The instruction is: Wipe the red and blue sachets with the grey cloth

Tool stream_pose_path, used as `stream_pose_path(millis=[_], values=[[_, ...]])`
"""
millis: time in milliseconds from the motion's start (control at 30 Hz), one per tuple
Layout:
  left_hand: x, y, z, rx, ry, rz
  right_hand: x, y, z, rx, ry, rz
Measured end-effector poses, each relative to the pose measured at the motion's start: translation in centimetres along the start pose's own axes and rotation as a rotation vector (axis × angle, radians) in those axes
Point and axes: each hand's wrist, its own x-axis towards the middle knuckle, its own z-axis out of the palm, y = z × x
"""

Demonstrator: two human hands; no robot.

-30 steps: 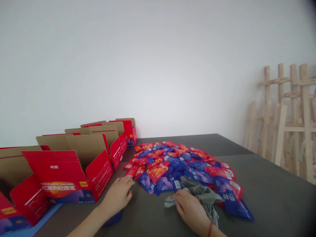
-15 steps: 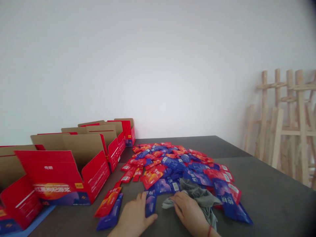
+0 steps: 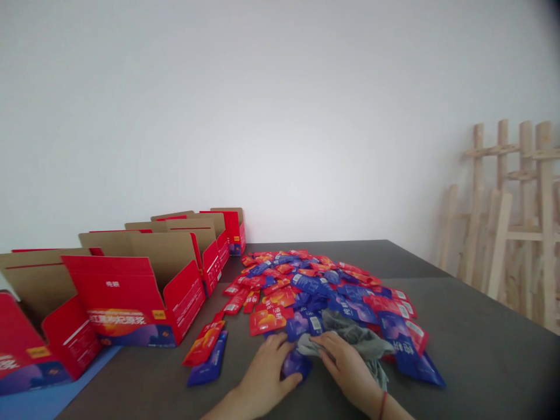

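Note:
On the dark table, my left hand (image 3: 268,373) curls over the left side of a blue pouch (image 3: 297,363), thumb and fingers against it. My right hand (image 3: 347,366), with a red string at the wrist, presses a crumpled grey cloth (image 3: 356,338) in its fingers. Part of the cloth reaches the pouch's upper edge. Just beyond both hands spreads a heap of red and blue pouches (image 3: 308,284). A red pouch (image 3: 205,343) lies partly over another blue pouch (image 3: 210,361), left of my left hand.
Open red cardboard boxes (image 3: 131,297) stand in a row along the left side, on a blue surface (image 3: 83,385) at the near end. The dark table (image 3: 472,350) extends to the right. Wooden stands (image 3: 503,221) lean near the white wall (image 3: 306,116).
My left hand has moved right and closed on the blue pouch, bringing it nearer the cloth. A red pouch above it lies turned more level. The view has shifted slightly left.

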Motion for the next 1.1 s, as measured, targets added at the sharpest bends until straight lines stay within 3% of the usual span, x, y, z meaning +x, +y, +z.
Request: stream_pose_path(millis=[133,333,500,667,767,933,1100], values=[[-0.9,0.9,-0.2,-0.165,-0.136,0.145,0.8,0.6,0.0,0.017,0.051,0.066],[-0.4,-0.1,0.3,-0.067,-0.066,-0.045,0.6,-0.5,-0.2,-0.089,0.020,0.061],[0.7,-1.6,1.6,-0.130,-0.124,0.089,-0.3,-2.9,1.0,-0.184,-0.199,-0.155],[1.9,-1.5,1.2,-0.170,-0.191,0.083,2.4,-3.2,2.2,-0.373,-0.214,-0.060],[1.9,-1.5,0.9,-0.157,-0.197,0.075,2.6,-3.3,1.5,-0.336,-0.233,-0.116],[1.6,-1.8,1.0,-0.138,-0.186,0.156,-1.5,-3.7,-1.3,-0.100,-0.321,-0.360],[1.9,-1.6,0.7,-0.144,-0.191,0.162,-1.8,-2.1,-1.6,-0.194,-0.261,-0.240]])
